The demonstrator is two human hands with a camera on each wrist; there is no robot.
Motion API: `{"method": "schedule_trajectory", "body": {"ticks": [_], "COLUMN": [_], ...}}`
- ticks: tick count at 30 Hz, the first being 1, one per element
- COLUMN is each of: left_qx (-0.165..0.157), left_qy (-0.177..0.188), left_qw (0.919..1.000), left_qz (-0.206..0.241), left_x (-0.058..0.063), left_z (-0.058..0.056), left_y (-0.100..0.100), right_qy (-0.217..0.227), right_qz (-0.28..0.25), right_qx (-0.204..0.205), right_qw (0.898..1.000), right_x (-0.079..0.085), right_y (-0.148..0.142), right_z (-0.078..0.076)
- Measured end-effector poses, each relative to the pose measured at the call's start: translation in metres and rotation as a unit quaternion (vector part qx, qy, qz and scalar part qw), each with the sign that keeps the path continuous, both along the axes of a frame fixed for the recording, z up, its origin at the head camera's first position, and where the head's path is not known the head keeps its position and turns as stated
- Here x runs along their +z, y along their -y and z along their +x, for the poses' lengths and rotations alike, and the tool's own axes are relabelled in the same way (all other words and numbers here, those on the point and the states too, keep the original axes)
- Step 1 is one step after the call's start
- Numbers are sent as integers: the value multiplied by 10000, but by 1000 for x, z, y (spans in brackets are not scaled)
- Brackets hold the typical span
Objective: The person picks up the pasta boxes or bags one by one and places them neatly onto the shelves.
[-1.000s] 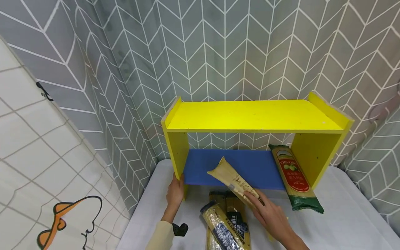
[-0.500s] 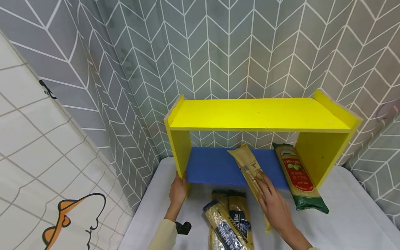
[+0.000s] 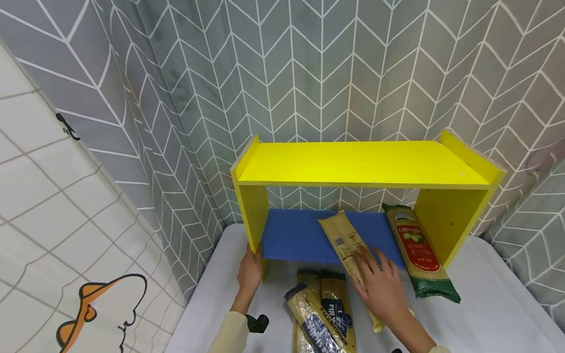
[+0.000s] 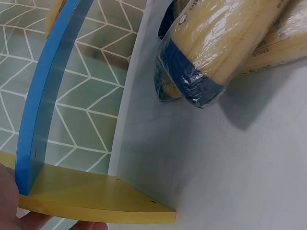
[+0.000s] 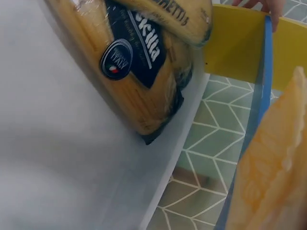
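In the head view, my left hand (image 3: 250,270) grips the front edge of the left side panel of a yellow and blue shelf unit (image 3: 362,162). A tan pasta packet (image 3: 342,238), barcode side up, lies slanted across the blue shelf board (image 3: 293,235), its near end sticking out past the front edge. My right hand (image 3: 381,287) rests on this packet's near half with its fingers spread. The right wrist view shows the packet's yellowish crimped end (image 5: 273,163) close up. To the right, a green-ended Olivoilà pasta packet (image 3: 417,245) leans along the right side panel.
Several spaghetti packs with dark blue labels (image 3: 315,318) lie piled on the white table (image 3: 273,304) in front of the shelf. Their blue end (image 4: 194,72) shows in the left wrist view. A grey patterned curtain (image 3: 309,73) hangs behind.
My right hand brought the tan packet rightward and down onto the blue board, and its fingers have spread. The packet's far end has dropped slightly. My left hand stays on the side panel.
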State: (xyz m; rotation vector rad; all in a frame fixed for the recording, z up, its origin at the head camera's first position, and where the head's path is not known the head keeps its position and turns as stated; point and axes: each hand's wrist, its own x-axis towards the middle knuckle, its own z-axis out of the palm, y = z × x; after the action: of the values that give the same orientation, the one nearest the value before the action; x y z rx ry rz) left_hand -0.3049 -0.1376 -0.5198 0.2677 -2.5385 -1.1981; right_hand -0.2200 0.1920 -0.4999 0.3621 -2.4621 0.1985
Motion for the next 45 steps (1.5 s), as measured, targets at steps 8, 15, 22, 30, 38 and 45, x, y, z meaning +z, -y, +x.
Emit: {"method": "schedule_trajectory", "body": {"ticks": [8, 15, 22, 30, 38, 45], "left_qx": [55, 37, 79, -26, 76, 30], "left_qy": [0, 43, 138, 5, 96, 49], "left_qw": [10000, 9999, 9998, 10000, 9999, 10000], "left_qz": [-82, -122, -148, -87, -109, -56], "left_x": [-2, -2, -9, -5, -4, -3], "left_z": [1, 2, 8, 3, 3, 2], "left_y": [3, 2, 8, 2, 4, 1], "right_qy": [-281, -531, -389, -965, 601, 1402], "right_qz": [23, -255, -600, -754, -1063, -1538], "right_qx": [10, -140, -159, -628, -817, -495], "right_qw": [9996, 9982, 9973, 9905, 9891, 9769], "right_x": [2, 9, 2, 8, 15, 19], "right_y": [7, 3, -1, -15, -22, -38], "right_z": [-9, -26, -37, -43, -39, -38]}}
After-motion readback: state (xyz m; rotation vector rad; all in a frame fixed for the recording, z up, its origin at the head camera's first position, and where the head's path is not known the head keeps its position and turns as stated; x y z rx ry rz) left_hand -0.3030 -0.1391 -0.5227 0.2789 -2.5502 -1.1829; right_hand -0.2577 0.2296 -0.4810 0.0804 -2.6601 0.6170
